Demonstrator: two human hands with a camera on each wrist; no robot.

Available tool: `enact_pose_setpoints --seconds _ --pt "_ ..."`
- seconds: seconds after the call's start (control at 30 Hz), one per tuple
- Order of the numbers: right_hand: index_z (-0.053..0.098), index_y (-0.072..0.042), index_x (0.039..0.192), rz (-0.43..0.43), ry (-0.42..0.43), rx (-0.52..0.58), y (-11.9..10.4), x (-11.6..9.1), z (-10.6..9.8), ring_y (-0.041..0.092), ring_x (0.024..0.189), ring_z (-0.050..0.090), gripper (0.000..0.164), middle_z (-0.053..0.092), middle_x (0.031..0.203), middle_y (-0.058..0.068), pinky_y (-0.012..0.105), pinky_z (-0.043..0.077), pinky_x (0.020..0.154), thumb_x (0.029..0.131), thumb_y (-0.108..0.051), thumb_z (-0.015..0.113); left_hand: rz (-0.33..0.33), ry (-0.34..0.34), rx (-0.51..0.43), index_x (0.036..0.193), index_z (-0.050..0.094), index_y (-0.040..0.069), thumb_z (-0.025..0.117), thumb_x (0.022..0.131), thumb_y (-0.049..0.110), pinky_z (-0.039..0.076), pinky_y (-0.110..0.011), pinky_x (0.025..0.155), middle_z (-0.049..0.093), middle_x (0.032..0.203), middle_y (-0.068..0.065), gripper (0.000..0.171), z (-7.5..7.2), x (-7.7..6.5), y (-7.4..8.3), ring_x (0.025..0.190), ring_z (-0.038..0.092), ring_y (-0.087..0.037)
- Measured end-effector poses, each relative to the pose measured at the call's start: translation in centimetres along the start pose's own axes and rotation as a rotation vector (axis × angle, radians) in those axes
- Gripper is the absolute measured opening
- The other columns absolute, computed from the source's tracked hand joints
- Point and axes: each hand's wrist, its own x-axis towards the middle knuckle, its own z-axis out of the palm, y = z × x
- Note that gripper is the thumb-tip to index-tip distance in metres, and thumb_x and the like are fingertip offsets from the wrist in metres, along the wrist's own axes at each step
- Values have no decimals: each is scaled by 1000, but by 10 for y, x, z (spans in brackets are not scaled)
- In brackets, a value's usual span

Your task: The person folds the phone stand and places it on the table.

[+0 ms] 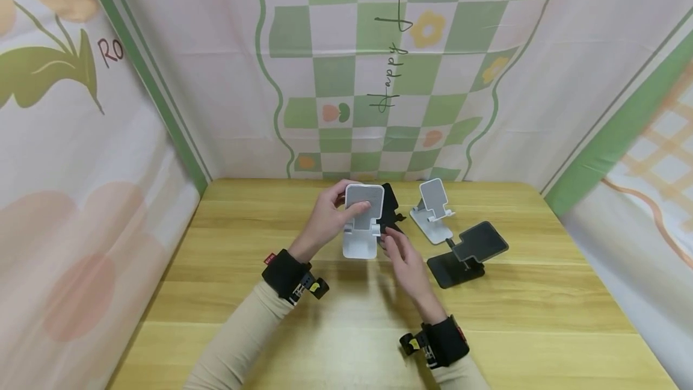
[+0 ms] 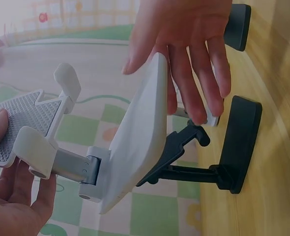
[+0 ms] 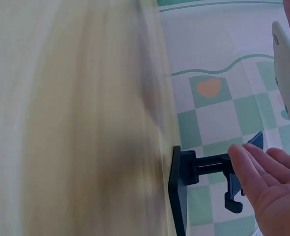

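My left hand (image 1: 327,216) grips a white phone stand (image 1: 360,245) above the table, thumb on the grey textured pad of its upper plate and fingers behind it. In the left wrist view, the stand's smooth white base (image 2: 137,132) is tilted away from the plate on a hinged metal neck. Just right of the stand is my right hand (image 1: 408,266), holding nothing, its fingers (image 2: 187,73) extended and overlapping the base edge in the left wrist view. A black phone stand (image 3: 179,184) stands behind the hands, partly hidden by the white one.
On the wooden table (image 1: 514,330), a second white phone stand (image 1: 433,224) stands to the back right. Another black phone stand (image 1: 455,269) is nearer, right of my right hand. A patterned cloth (image 1: 335,77) hangs behind the table, with more cloth at both sides.
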Motion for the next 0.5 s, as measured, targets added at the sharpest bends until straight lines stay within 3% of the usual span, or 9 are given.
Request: enact_pose_setpoints --seconds 0.2,0.5 --pt "47 0 150 32 -22 35 -3 5 1 38 125 63 57 60 140 26 49 53 104 110 -41 48 14 -1 -14 125 65 -2 74 94 5 55 -34 84 69 111 -19 32 2 -1 -2 98 65 -22" --pt "38 2 155 171 -171 244 -6 15 -1 43 136 53 64 46 154 26 51 47 112 111 -44 43 -13 -7 -13 126 65 0 74 94 6 57 -35 86 69 117 -17 34 3 -5 -1 102 65 -25"
